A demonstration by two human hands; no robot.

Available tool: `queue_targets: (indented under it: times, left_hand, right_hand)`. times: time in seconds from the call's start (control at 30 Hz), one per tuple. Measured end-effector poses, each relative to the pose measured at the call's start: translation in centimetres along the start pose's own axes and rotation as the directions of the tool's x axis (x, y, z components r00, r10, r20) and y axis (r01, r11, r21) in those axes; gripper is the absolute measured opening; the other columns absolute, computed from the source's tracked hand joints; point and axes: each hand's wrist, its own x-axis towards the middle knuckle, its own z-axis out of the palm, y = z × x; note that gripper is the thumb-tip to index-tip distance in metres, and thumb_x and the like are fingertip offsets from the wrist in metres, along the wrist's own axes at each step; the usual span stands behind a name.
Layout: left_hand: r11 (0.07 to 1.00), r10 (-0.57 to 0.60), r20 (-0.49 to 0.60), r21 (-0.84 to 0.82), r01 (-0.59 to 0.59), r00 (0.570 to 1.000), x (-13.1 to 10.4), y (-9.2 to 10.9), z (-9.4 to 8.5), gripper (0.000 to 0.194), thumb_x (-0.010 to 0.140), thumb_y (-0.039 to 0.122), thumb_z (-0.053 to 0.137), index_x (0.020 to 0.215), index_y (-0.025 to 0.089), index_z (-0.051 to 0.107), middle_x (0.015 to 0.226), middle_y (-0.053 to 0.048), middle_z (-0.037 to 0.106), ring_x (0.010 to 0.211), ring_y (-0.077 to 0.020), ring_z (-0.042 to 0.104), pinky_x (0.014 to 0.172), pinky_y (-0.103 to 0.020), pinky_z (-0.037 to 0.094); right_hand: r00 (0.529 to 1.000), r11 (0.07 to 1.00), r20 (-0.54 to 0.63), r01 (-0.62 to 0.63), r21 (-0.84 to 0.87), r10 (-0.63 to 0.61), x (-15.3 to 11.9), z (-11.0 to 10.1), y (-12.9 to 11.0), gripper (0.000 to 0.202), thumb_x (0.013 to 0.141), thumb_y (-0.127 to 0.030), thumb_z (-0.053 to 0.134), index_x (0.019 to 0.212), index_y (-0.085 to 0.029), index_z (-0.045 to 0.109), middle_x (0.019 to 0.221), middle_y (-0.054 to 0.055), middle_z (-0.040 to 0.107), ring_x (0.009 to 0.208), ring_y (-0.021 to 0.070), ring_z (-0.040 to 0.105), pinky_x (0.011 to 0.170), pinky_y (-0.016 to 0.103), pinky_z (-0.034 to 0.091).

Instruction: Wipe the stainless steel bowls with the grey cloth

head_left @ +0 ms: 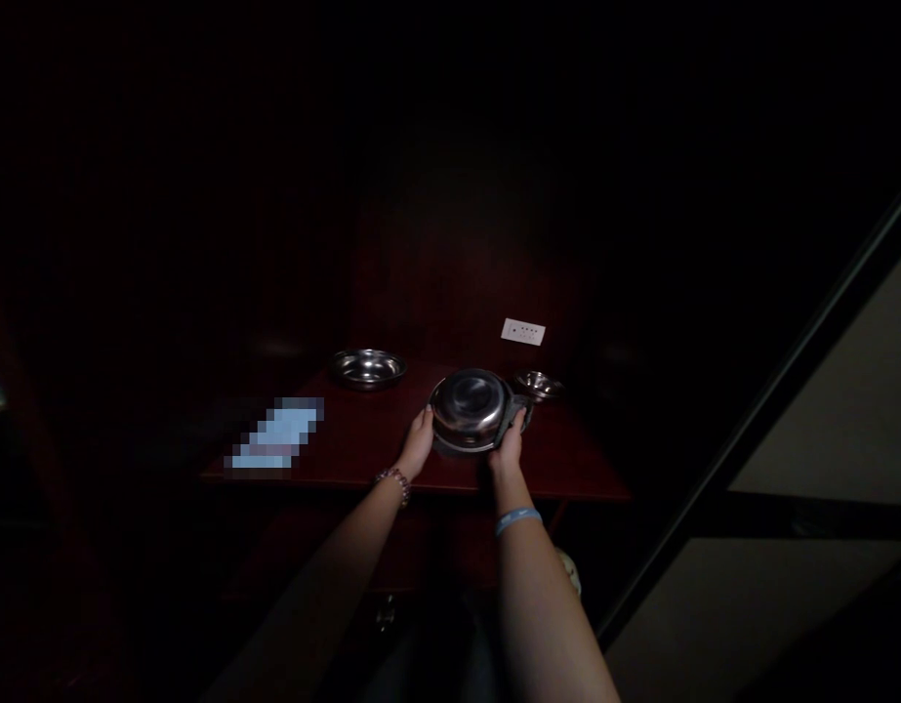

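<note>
Between my hands is a shiny metal bowl (470,405), bottom side up, above the dark red shelf (354,444). My left hand (419,444) grips its left rim, thumb on the side and the other fingers hidden beneath. On the right, my right hand (510,444) holds a dark grey cloth (521,405) against the bowl's side. A wider metal dish (368,367) sits at the back left of the shelf. Behind the cloth, at the back right, stands a small metal bowl (539,385).
A pixelated bright rectangle (278,436) lies at the shelf's left front. On the back wall is a white socket panel (523,332). Below the shelf a metal knob or handle (386,612) shows. A dark slanted frame edge (757,420) runs along the right. Most surroundings are very dark.
</note>
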Motion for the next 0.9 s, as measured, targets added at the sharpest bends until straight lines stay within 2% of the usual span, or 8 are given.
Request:
queue_targets:
  times: [0.17, 0.33, 0.43, 0.57, 0.77, 0.9]
  left_hand:
    - [0.999, -0.031, 0.001, 0.017, 0.031, 1.000, 0.0, 0.0, 0.0, 0.045, 0.089, 0.052, 0.050, 0.102, 0.013, 0.069, 0.104, -0.013, 0.074, 0.113, -0.0257, 0.062, 0.107, -0.041, 0.041]
    - [0.999, -0.045, -0.088, 0.026, 0.047, 0.995, 0.3, -0.3, -0.2, 0.045, 0.091, 0.051, 0.045, 0.101, 0.013, 0.068, 0.106, -0.014, 0.073, 0.107, -0.0253, 0.065, 0.104, -0.042, 0.043]
    - [0.999, -0.032, -0.143, 0.036, 0.038, 0.989, 0.3, -0.3, -0.4, 0.047, 0.090, 0.053, 0.045, 0.099, 0.012, 0.067, 0.108, -0.016, 0.072, 0.107, -0.0262, 0.065, 0.103, -0.042, 0.044]
    - [0.997, -0.055, -0.160, 0.048, 0.063, 0.986, 0.3, -0.2, -0.5, 0.048, 0.087, 0.057, 0.046, 0.090, 0.014, 0.067, 0.100, -0.015, 0.073, 0.103, -0.0279, 0.066, 0.099, -0.042, 0.046]
    - [0.997, -0.065, -0.111, 0.038, 0.070, 0.992, 0.2, -0.1, -0.4, 0.049, 0.085, 0.060, 0.049, 0.086, 0.014, 0.067, 0.090, -0.012, 0.074, 0.099, -0.0283, 0.067, 0.096, -0.043, 0.048]
    - [0.998, -0.061, -0.071, 0.024, 0.062, 0.996, 0.2, -0.1, -0.4, 0.050, 0.083, 0.061, 0.051, 0.086, 0.014, 0.068, 0.088, -0.011, 0.074, 0.098, -0.0278, 0.067, 0.096, -0.043, 0.048]
  right_hand:
    - [0.999, 0.999, 0.022, -0.039, 0.002, 0.039, 0.5, -0.5, 0.1, 0.056, 0.089, -0.062, 0.039, 0.108, -0.017, 0.066, 0.096, 0.007, 0.076, 0.088, 0.0185, 0.072, 0.084, 0.037, 0.058]
    - [0.998, 0.998, -0.020, -0.066, -0.016, 0.066, 0.1, -0.1, 0.7, 0.053, 0.088, -0.061, 0.042, 0.103, -0.017, 0.067, 0.091, 0.008, 0.076, 0.087, 0.0192, 0.072, 0.084, 0.038, 0.058]
    - [0.997, 0.997, -0.005, -0.076, -0.027, 0.076, -0.3, 0.4, 0.8, 0.052, 0.089, -0.060, 0.040, 0.102, -0.018, 0.067, 0.088, 0.008, 0.076, 0.087, 0.0202, 0.072, 0.083, 0.039, 0.058]
    - [0.993, 0.992, 0.004, -0.122, 0.026, 0.122, -0.9, 0.7, 0.0, 0.047, 0.090, -0.056, 0.040, 0.097, -0.019, 0.068, 0.084, 0.007, 0.076, 0.086, 0.0207, 0.072, 0.083, 0.040, 0.058]
    - [0.972, 0.982, 0.187, -0.161, 0.100, 0.140, -1.7, -0.1, -2.1, 0.038, 0.090, -0.048, 0.042, 0.094, -0.020, 0.068, 0.091, 0.005, 0.076, 0.088, 0.0202, 0.072, 0.086, 0.038, 0.058]
    - [0.963, 0.987, 0.231, -0.153, 0.041, 0.139, -1.9, -0.7, -2.8, 0.036, 0.090, -0.047, 0.043, 0.094, -0.021, 0.068, 0.094, 0.005, 0.076, 0.095, 0.0206, 0.070, 0.090, 0.039, 0.056]
